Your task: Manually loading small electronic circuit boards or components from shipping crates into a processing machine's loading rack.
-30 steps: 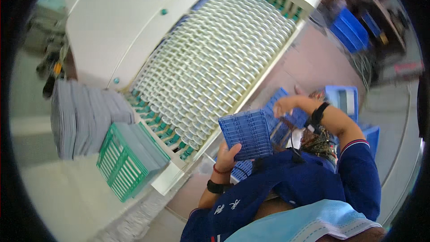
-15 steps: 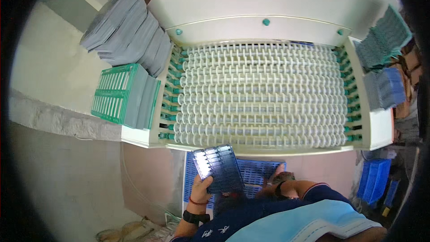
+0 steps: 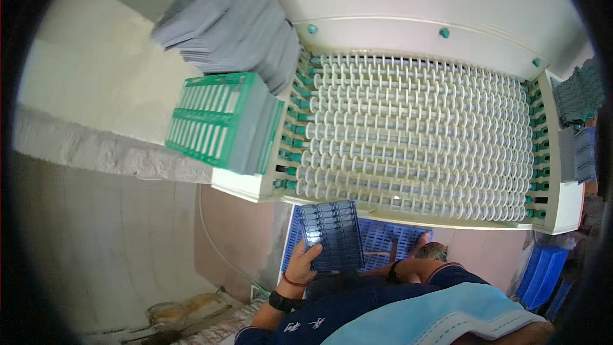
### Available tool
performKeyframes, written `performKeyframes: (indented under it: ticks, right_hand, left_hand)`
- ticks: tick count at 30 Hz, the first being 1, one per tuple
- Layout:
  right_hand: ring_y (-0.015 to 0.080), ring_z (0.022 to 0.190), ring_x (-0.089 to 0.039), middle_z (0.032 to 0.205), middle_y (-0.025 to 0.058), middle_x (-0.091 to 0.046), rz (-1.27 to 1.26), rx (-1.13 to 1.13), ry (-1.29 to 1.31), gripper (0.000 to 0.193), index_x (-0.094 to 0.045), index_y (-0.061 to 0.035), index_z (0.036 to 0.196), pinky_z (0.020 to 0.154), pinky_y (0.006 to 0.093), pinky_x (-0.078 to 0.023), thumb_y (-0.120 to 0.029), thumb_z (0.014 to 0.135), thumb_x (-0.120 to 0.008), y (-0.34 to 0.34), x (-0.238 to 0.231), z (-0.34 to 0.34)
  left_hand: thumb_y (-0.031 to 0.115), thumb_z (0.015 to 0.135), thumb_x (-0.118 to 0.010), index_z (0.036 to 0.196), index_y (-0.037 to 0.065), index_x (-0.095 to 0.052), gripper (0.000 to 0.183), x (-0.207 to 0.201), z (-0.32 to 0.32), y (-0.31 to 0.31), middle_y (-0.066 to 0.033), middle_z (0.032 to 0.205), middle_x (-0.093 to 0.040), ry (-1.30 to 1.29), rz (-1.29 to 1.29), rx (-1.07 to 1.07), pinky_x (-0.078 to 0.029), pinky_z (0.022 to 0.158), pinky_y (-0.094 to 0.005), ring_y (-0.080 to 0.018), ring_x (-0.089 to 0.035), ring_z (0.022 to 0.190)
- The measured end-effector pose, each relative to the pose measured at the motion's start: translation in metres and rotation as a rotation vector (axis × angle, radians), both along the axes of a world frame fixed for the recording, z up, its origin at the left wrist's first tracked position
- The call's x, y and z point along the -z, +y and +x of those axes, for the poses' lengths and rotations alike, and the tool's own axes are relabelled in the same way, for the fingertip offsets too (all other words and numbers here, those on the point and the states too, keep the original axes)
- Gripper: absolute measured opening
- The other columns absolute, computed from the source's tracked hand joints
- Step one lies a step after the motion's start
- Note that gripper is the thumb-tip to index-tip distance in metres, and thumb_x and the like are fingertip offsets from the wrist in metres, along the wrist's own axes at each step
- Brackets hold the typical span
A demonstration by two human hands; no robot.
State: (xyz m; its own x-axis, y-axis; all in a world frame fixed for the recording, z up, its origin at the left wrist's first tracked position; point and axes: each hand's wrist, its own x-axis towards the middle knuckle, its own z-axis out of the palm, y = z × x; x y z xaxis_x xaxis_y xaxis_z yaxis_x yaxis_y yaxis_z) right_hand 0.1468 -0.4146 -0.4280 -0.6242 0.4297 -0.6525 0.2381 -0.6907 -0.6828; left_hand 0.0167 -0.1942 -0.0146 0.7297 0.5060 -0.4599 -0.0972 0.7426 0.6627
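Note:
My left hand grips the lower left edge of a dark, glossy plastic tray with rows of small moulded compartments, its thumb over the face. The tray is tilted up in front of my body, just below the front edge of a roller conveyor. My right forearm comes across from the right with a dark band at the wrist. Beyond that band, my right hand reaches toward the tray's lower right side; its fingers are hidden or too dark to make out.
Left of the rollers stand green slotted frames against grey sheets, with a tall grey stack behind. Green and grey stacked pieces lie on the right side. Blue slatted plastic lies below the conveyor, and a blue crate stands lower right.
My view has swung left, so the conveyor and stacks appear farther right. The tray stays in my left hand, tilted slightly differently, with less glare on its face.

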Motion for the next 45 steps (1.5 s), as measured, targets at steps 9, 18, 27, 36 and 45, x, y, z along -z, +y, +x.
performKeyframes:
  ticks: [9,18,27,36,45]
  right_hand:
    - [0.0174,0.092,-0.055,0.108,0.0061,-0.060,0.044,0.042,-0.003,0.038,-0.056,-0.0073,0.116,0.084,0.0347,-0.043,-0.032,0.088,-0.048,0.091,-0.005,-0.013]
    - [0.0190,0.076,-0.059,0.090,0.0121,-0.065,0.790,0.141,-0.198,0.025,-0.063,-0.0061,0.097,0.071,0.0356,-0.047,-0.025,0.081,-0.058,0.066,-0.123,0.043]
    - [0.0080,0.062,-0.058,0.074,0.0031,-0.060,0.614,1.087,-0.256,0.022,-0.062,-0.0004,0.089,0.049,0.0226,-0.047,-0.022,0.084,-0.062,-0.002,-0.367,0.043]
    - [0.0064,0.042,-0.049,0.055,0.0023,-0.057,0.505,1.061,-0.247,0.016,-0.061,-0.0010,0.082,0.036,0.0184,-0.036,-0.017,0.084,-0.060,0.021,-0.366,-0.003]
    - [0.0074,0.041,-0.047,0.055,0.0018,-0.053,0.633,1.386,-0.123,0.018,-0.056,-0.0025,0.075,0.036,0.0179,-0.035,-0.016,0.086,-0.059,0.089,-0.399,0.056]
  left_hand:
    - [0.011,0.084,-0.055,0.123,0.002,-0.042,0.042,0.003,-0.042,-0.017,-0.0143,0.113,-0.054,0.002,0.071,-0.213,-0.055,0.069,-0.0423,-0.0278,-0.059,0.094]
    - [0.010,0.084,-0.056,0.119,0.000,-0.043,0.039,0.043,-0.026,-0.017,-0.0114,0.105,-0.055,-0.060,0.094,-0.156,-0.055,0.062,-0.0383,-0.0253,-0.061,0.084]
    - [0.012,0.083,-0.058,0.117,-0.002,-0.040,0.041,0.053,-0.017,-0.035,-0.0160,0.101,-0.055,-0.162,0.204,0.158,-0.057,0.047,-0.0351,-0.0246,-0.063,0.074]
    - [0.015,0.085,-0.056,0.117,-0.001,-0.043,0.038,0.061,-0.052,-0.052,-0.0150,0.102,-0.057,-0.245,0.202,0.173,-0.057,0.046,-0.0340,-0.0228,-0.064,0.076]
    - [0.021,0.087,-0.044,0.126,0.001,-0.038,0.044,0.066,-0.103,-0.005,-0.0185,0.116,-0.052,-0.402,-0.008,0.030,-0.057,0.061,-0.0483,-0.0309,-0.060,0.096]
